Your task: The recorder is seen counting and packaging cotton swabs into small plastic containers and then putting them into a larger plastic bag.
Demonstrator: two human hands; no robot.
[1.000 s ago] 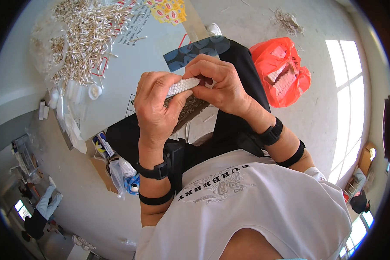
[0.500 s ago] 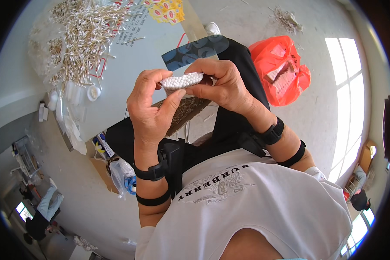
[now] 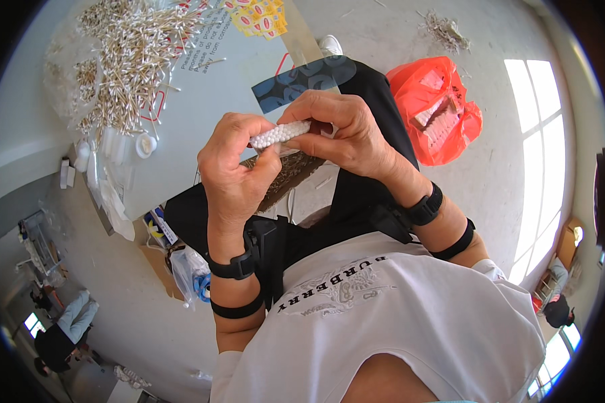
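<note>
the grey floor (image 3: 383,33) is brightly lit by window light at the right. on the pale table (image 3: 175,161), a heap of loose cotton swabs (image 3: 134,64) is spread toward the far left. beside the right leg (image 3: 382,114), a red plastic bag (image 3: 406,77) is left open. by the left hand (image 3: 232,158) and right hand (image 3: 349,131), in narrow pinches, a packed swab bundle (image 3: 280,135) is gripped at its two ends, between them, white tips showing.

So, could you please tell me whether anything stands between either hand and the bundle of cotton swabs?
Nothing visible does: the left hand and right hand pinch the bundle of cotton swabs at opposite ends, though fine detail there is hard to make out.
</note>
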